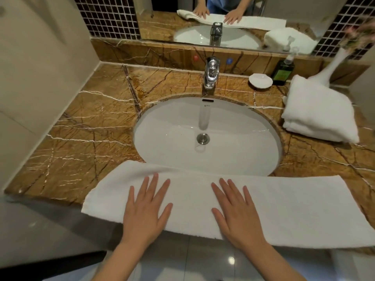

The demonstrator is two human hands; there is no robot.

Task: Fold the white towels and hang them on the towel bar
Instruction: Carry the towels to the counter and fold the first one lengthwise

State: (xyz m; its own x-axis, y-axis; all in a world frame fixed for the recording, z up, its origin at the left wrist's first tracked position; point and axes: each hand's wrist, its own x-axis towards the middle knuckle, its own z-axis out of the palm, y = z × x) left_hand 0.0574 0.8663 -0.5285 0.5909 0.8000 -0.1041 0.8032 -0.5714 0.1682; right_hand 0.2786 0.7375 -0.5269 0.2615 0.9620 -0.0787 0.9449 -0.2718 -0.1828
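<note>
A: Where's the towel [284,209]?
B: Six o'clock on the desk [81,138], lapping the sink [172,128] rim; left grip [145,211] and right grip [237,213] flat on it, fingers spread.
A: Around?
B: Folded towels [316,112] at two o'clock, faucet [211,74] at twelve.

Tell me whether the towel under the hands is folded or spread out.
Folded, apparently: the towel lies as a long narrow strip along the front of the counter, left hand and right hand flat on it.

A bathroom: just beyond the left hand [145,211] and right hand [237,216], an oval white basin [172,142] sits sunk in a brown marble counter [85,122]. A chrome tap [211,73] stands behind it, then a mirror [162,23] and dark mosaic tiles [109,15]. A soap dish [260,81] and pump bottle [283,69] stand beyond the right hand.
</note>
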